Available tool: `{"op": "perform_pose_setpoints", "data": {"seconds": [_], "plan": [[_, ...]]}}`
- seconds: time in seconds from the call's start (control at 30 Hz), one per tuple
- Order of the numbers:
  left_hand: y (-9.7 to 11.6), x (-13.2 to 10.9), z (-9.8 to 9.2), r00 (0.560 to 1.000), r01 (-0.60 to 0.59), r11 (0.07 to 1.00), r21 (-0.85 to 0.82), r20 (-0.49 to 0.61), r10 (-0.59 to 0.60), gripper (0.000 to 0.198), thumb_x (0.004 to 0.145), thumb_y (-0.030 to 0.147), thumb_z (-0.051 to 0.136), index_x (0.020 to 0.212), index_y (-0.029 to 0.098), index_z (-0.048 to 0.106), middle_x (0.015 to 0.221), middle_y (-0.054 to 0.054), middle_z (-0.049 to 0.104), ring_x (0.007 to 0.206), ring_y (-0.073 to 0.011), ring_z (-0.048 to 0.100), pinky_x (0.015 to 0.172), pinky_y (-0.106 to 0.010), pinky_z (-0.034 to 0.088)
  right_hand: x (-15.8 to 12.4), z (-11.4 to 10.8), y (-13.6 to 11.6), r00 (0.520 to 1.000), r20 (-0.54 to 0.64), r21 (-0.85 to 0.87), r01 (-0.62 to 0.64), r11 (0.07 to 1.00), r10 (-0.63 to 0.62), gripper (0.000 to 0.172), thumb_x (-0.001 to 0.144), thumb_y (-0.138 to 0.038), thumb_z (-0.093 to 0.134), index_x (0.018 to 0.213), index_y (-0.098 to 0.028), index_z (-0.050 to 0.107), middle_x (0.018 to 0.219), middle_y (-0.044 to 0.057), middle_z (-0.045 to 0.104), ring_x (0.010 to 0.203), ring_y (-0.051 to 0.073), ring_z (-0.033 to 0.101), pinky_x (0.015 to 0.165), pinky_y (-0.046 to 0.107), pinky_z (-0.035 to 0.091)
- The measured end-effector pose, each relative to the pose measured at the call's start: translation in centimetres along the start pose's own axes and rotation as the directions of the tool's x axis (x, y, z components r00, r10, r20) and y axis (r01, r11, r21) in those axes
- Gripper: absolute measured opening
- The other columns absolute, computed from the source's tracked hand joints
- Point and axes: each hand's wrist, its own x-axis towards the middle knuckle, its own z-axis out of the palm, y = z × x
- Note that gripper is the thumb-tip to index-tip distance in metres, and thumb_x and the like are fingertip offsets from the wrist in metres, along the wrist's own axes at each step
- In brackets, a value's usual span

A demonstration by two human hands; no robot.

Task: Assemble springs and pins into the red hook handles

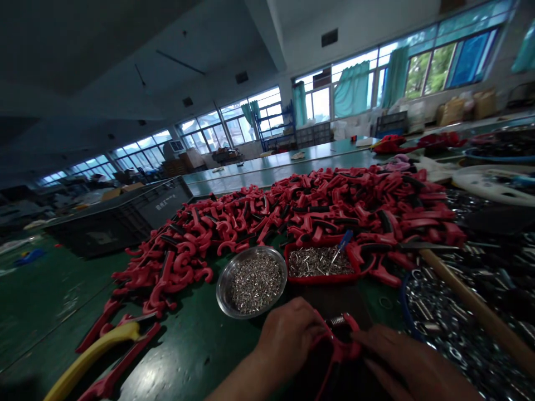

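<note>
A worker's left hand is clamped on a red spring clamp at six o'clock on the green table; the right hand lies beside it, its grip impossible to tell. A steel bowl of small metal pieces sits at eleven o'clock, a red tray at twelve, before a heap of red handles.

Long windows hung with teal curtains line the far wall — daylight falling under a dark ceiling.
</note>
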Motion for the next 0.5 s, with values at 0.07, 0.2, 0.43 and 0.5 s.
{"op": "perform_pose_setpoints", "data": {"seconds": [0.07,0.2,0.43,0.5], "plan": [[0.0,0.1,1.0,1.0,-0.006,1.0,0.002,-0.01,0.006,0.012,0.078,0.018,0.059,0.083,0.023,0.068,0.083,0.0,0.061,0.074,-0.011,0.057,0.066,-0.02,0.043,0.0,0.0,0.0,1.0,0.004,0.032,-0.008,0.999,0.007,0.035,0.081,-0.015,0.043,0.114,-0.027,0.052,0.101,0.002,0.064,0.087,0.016,0.063,0.074,0.028,0.054],[-1.1,0.3,1.7,0.998,-0.054,0.999,0.01,-0.037,0.054,0.012,0.077,0.019,0.06,0.084,0.024,0.068,0.083,0.001,0.06,0.072,-0.0104,0.056,0.063,-0.019,0.043,-0.1,0.0,0.0,1.0,0.015,0.076,-0.028,0.997,0.026,0.035,0.081,-0.015,0.042,0.113,-0.028,0.051,0.103,0.001,0.063,0.089,0.016,0.062,0.074,0.027,0.054],[-1.5,0.4,2.0,0.991,-0.125,0.992,-0.003,-0.037,0.125,0.015,0.079,0.013,0.054,0.085,0.021,0.065,0.081,0.0,0.058,0.071,-0.0097,0.055,0.063,-0.018,0.043,-0.4,0.2,0.0,0.998,0.038,0.089,-0.063,0.994,0.059,0.037,0.083,-0.016,0.041,0.118,-0.029,0.048,0.106,0.003,0.061,0.092,0.018,0.061,0.076,0.034,0.053],[-1.5,0.4,2.0,0.99,-0.136,0.991,-0.004,-0.028,0.136,0.015,0.08,0.013,0.054,0.086,0.02,0.065,0.08,0.0,0.057,0.071,-0.0096,0.055,0.063,-0.018,0.043,-0.4,0.1,0.0,0.996,0.056,0.095,-0.077,0.993,0.072,0.037,0.083,-0.016,0.04,0.117,-0.029,0.048,0.106,0.003,0.062,0.091,0.018,0.061,0.076,0.035,0.053]]}}
